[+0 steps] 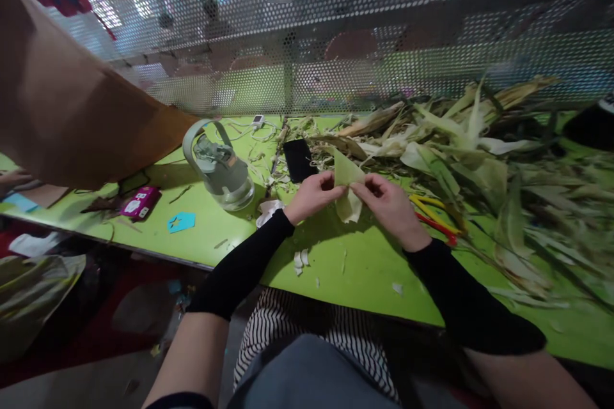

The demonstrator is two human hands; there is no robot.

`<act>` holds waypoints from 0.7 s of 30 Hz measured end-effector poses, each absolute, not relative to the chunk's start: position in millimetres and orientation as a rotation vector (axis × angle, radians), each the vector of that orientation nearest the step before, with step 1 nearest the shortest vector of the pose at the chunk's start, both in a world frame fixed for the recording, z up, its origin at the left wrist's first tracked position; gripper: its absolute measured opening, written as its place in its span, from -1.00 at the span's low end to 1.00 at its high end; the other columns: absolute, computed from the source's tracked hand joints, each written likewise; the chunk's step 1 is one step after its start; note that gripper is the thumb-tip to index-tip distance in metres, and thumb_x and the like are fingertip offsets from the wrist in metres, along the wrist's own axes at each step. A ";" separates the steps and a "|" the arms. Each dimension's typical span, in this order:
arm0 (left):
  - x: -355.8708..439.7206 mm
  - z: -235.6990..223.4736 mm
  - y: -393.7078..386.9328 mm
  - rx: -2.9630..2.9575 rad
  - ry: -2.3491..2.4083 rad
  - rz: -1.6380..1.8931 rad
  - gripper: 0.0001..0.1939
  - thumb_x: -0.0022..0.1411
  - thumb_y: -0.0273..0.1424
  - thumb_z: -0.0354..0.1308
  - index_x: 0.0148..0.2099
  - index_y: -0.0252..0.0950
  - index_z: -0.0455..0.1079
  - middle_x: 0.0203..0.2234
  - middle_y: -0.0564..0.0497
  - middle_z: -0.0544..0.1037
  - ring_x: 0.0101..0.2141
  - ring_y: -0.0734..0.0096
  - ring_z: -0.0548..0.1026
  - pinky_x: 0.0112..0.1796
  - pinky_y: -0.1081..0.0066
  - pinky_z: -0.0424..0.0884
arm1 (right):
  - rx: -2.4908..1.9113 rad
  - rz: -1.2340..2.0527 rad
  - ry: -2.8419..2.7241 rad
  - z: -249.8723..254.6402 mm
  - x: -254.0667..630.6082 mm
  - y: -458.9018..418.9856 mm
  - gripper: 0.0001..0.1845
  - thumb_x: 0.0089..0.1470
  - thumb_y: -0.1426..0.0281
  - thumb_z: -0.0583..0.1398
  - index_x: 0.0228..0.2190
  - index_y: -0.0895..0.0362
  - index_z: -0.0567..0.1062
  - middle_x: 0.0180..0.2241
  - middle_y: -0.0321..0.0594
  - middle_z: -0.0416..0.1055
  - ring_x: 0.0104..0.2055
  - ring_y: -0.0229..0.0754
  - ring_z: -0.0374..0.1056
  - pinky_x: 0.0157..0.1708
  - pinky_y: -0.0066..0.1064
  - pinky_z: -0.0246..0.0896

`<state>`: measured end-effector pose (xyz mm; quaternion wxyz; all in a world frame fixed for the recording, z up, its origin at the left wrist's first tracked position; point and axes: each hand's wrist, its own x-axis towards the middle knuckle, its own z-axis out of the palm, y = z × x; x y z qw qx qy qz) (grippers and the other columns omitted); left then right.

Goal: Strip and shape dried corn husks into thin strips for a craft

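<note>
A pale green piece of corn husk (348, 169) is pinched between both hands above the green table (345, 287). My left hand (314, 197) grips its left edge with thumb and fingertips. On the other side my right hand (388, 206) pinches the husk close to the left fingertips. The piece narrows where the fingers meet, with a pointed part above and a smaller flap below. Small husk scraps (301, 262) lie on the tabletop below my left hand. Yellow-and-red handled scissors or pliers (439, 220) rest just right of my right hand.
A large heap of corn husks (460, 134) covers the table's right side. Behind my hands lies a black phone (298, 160). To the left stand a clear water bottle (225, 182), a pink box-like item (140, 202) and a blue paper piece (181, 222). A perforated metal screen (288, 45) rises behind.
</note>
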<state>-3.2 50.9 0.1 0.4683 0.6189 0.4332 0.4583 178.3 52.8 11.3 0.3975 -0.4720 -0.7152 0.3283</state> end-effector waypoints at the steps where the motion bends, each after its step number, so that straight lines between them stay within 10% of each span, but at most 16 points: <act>1: -3.6 -0.3 51.4 1.501 1.042 1.129 -0.79 0.21 -0.29 0.24 -0.26 -0.36 0.39 -0.42 0.06 0.44 -0.39 0.52 0.32 -0.28 0.42 0.26 | -1.190 0.840 -1.799 11.3 178.1 52.8 -0.61 0.11 0.00 0.21 -0.40 0.08 0.44 -0.44 -0.25 0.41 -0.43 -0.19 0.26 -0.44 -0.35 0.16; 9: -2.1 5.0 50.2 1.382 0.776 1.094 -0.44 0.05 0.00 0.35 -0.10 -0.38 0.45 -0.29 -0.03 0.50 -0.35 0.51 0.36 -0.29 0.39 0.27 | -1.141 0.869 -1.707 12.6 175.4 51.0 -0.59 0.13 -0.01 0.23 -0.46 0.07 0.41 -0.53 -0.35 0.26 -0.49 -0.26 0.15 -0.49 -0.41 0.10; 21: -6.3 28.5 30.0 1.267 0.631 1.036 -0.51 -0.08 0.00 0.45 -0.34 -0.27 0.41 -0.46 0.08 0.42 -0.44 0.55 0.34 -0.32 0.37 0.35 | -1.264 0.628 -1.506 -5.8 194.9 84.7 -0.42 0.15 -0.19 0.06 -0.56 0.03 0.27 -0.63 -0.38 0.10 -0.59 -0.26 0.02 -0.61 -0.38 -0.06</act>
